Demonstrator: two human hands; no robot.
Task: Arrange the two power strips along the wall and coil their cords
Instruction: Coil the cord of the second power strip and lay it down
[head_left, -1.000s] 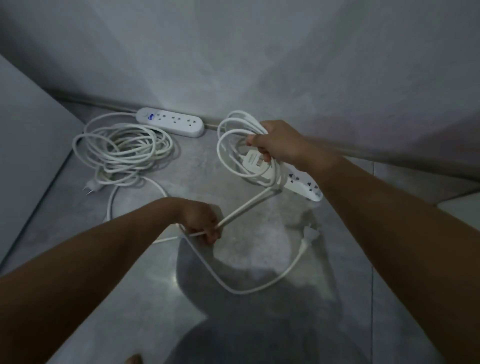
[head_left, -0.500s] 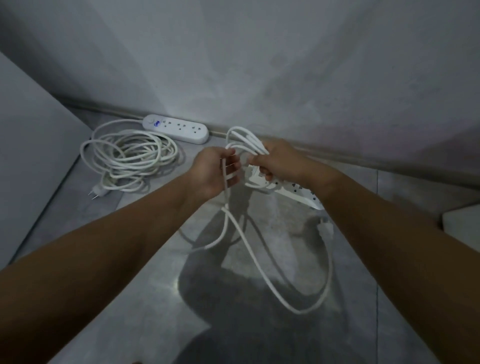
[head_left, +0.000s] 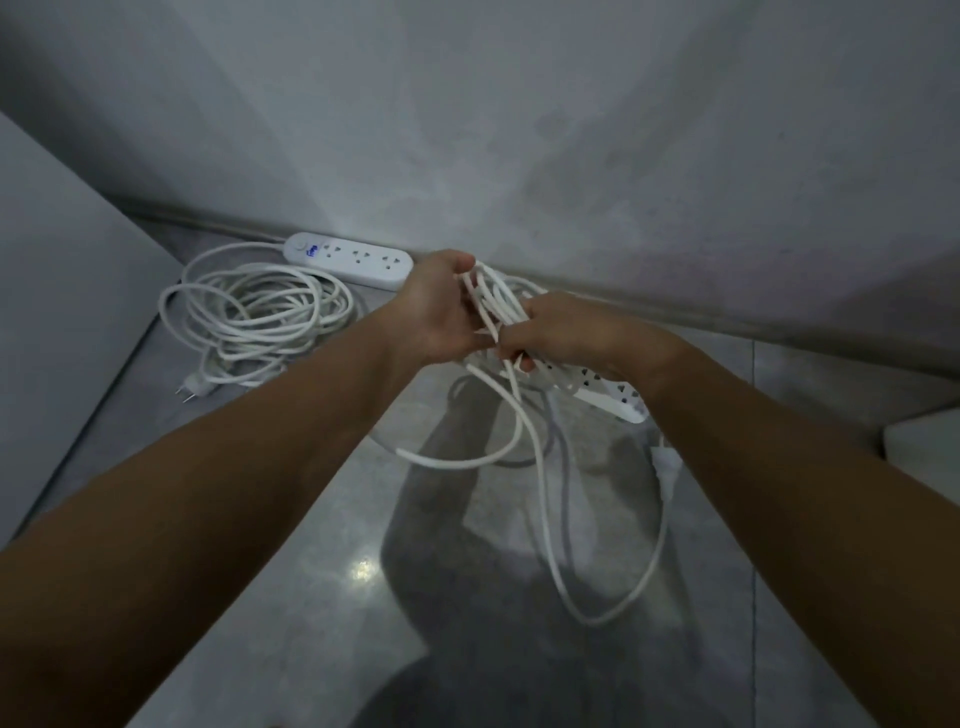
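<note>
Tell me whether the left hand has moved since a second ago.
Yes. The left hand has risen from the floor toward the wall, meeting the right hand at the cord loops.

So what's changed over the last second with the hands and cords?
The left hand came up from the floor with a length of cord and now adds it to the loops held in the right hand. The slack hangs shorter. The far strip and its coil stayed put.

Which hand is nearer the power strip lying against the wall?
Left. The left hand is just right of the power strip by the wall, gripping cord loops. The right hand is farther right, closed on the same loops.
</note>
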